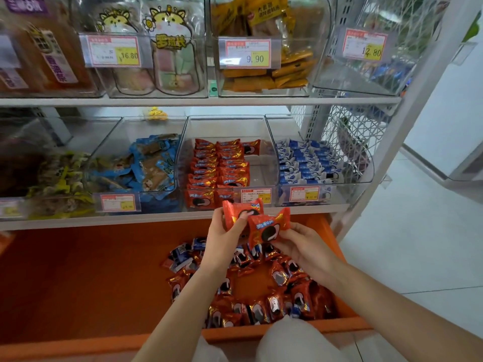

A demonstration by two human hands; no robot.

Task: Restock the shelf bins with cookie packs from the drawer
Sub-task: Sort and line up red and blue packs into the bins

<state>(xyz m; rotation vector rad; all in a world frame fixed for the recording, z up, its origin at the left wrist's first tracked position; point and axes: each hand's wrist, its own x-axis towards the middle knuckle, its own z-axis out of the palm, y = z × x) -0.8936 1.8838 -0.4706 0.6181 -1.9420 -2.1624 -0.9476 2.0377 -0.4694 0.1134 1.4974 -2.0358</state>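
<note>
Orange drawer (78, 270), packs (261, 296) heaped rightward; left hand (224, 236) grips upper red pack (241, 211), right hand (300, 246) pinches lower red pack (266, 228), before middle bin (261, 158) front edge.

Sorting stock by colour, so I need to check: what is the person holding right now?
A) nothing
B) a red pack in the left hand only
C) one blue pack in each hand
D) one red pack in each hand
D: the left hand grips a red pack and the right hand pinches a second red pack, both held above the open drawer.
</note>
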